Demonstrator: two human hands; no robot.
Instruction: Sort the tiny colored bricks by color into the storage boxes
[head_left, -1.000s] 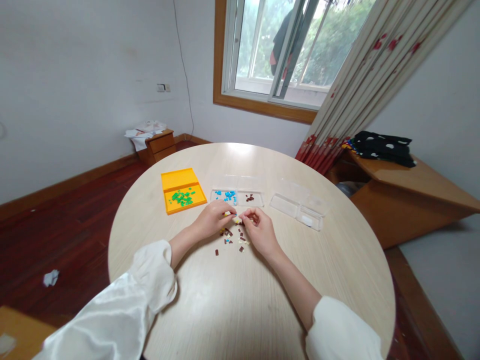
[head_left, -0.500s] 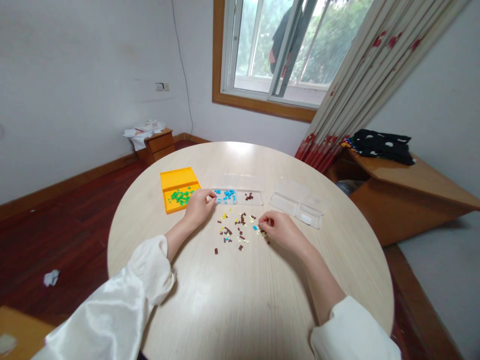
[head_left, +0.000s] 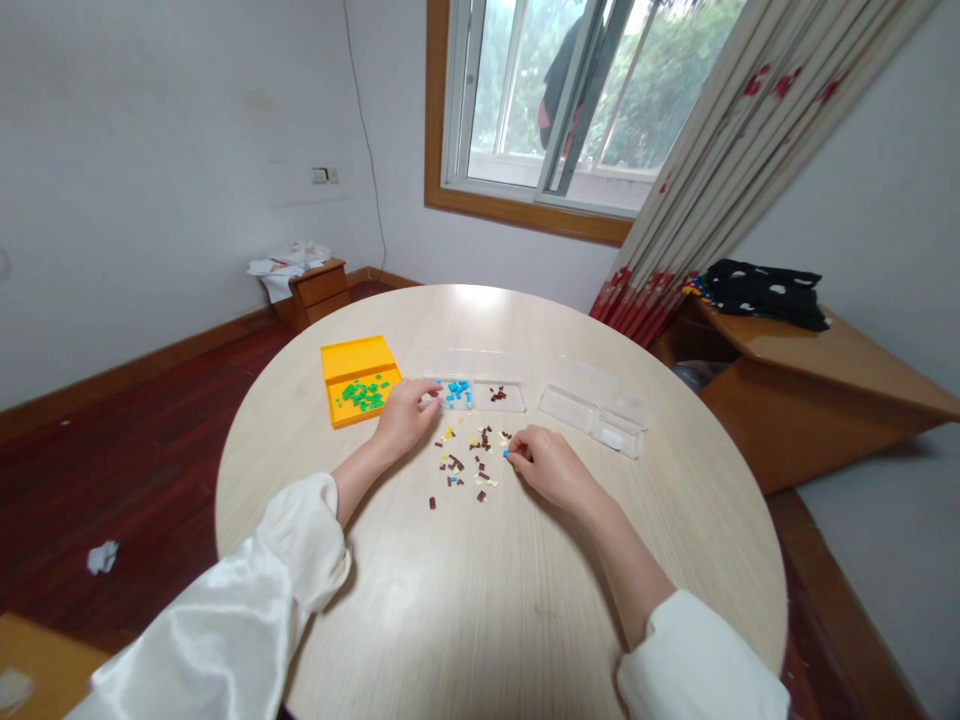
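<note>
My left hand hovers at the left end of a clear plastic box whose compartment holds small blue bricks. Its thumb and fingers are a little apart, with nothing visible between them. My right hand pinches a small blue brick at the right side of a loose scatter of pieces. Dark brown bricks, cream bricks and a few yellow bricks lie in that scatter. Brown pieces sit in the clear box's right compartment. Some pieces under my right hand are hidden.
An open yellow case with green bricks stands left of my left hand. Another clear box, lid open, lies at the right. The round table carries everything. Beyond it are a wooden cabinet and a curtain.
My right hand has moved slightly left and closed on the blue brick. My left hand has shifted right over the blue bricks, and its fingers have parted.
</note>
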